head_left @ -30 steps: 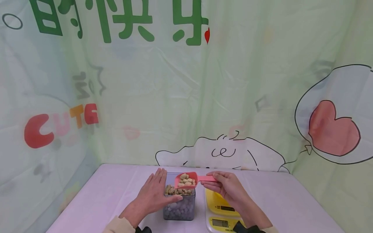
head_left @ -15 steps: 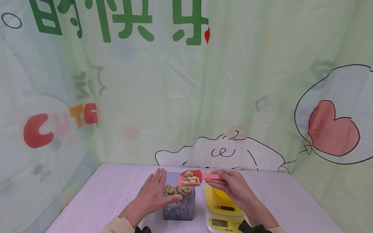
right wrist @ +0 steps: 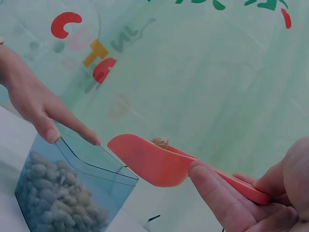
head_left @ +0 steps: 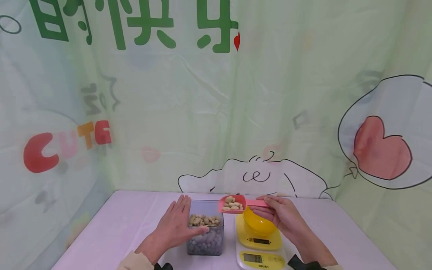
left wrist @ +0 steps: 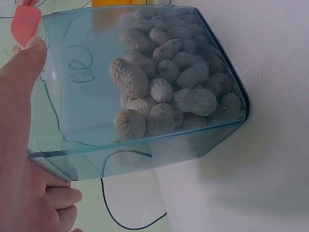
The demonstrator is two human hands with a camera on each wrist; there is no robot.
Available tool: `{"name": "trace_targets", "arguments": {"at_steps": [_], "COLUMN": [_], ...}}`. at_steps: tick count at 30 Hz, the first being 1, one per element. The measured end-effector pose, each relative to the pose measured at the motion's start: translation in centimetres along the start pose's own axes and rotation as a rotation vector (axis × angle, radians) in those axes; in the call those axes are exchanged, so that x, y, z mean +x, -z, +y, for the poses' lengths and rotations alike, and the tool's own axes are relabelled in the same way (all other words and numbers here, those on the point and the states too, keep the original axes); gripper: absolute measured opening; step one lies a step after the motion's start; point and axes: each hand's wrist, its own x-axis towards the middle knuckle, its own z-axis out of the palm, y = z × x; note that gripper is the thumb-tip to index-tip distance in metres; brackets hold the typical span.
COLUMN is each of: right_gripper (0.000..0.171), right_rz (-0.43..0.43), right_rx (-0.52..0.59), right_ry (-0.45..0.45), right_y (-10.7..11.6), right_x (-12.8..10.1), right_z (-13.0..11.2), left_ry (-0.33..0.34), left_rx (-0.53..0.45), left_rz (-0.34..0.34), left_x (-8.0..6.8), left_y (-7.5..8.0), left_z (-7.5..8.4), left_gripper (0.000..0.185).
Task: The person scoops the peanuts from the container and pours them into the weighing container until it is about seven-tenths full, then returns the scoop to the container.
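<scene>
My right hand [head_left: 281, 215] pinches the handle of a pink scoop [head_left: 257, 203], which carries several unshelled peanuts [head_left: 231, 203]. The scoop is held level above the gap between a clear bluish square container [head_left: 205, 226] and a yellow bowl [head_left: 259, 226]. Along the container's left side lies my left hand [head_left: 173, 227], fingers straight and thumb over the front rim. Through its wall in the left wrist view, peanuts [left wrist: 169, 92] partly fill the container. The right wrist view shows the scoop [right wrist: 154, 164] from the side, with one peanut [right wrist: 160, 142] above its edge.
The yellow bowl sits on a yellow and white kitchen scale [head_left: 261, 258], its display reading 0.0. A pale cloth covers the table [head_left: 314, 232]. Behind and beside it hangs a printed curtain [head_left: 202, 112].
My right hand has carried the loaded scoop rightward from above the container, toward the bowl. More of the bowl shows now. My left hand stays at the container.
</scene>
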Motion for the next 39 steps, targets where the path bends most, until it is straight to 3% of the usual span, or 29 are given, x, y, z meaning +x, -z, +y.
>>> {"name": "trace_targets", "arguments": {"at_steps": [8,13,17,24,39], "right_gripper": [0.043,0.049,0.049,0.050,0.047], "right_rz": [0.043,0.059,0.081,0.118,0.187], "right_rx": [0.000,-0.021,-0.024,-0.029,-0.044], "right_ry": [-0.008,-0.012,-0.013,-0.026,-0.046], "right_y": [2.4,3.5,4.2,5.7,7.7], "right_x": [-0.5,-0.8,-1.1,-1.4,-2.2], "right_z": [-0.4,-0.6,-0.6,-0.5,-0.3], "left_ry": [-0.024,-0.047,-0.090,-0.137,-0.251], "left_rx": [-0.035,-0.060,-0.082,-0.096,-0.005], "left_rz": [-0.029,0.005,0.012,-0.032,-0.085], "left_x": [0.0,0.5,1.0,1.9,3.4], "left_y": [0.6,1.1,1.3,1.2,0.3], "left_z": [0.0,0.7,1.9,4.4,8.9], "left_gripper": [0.119,0.118,0.116,0.111,0.101]}}
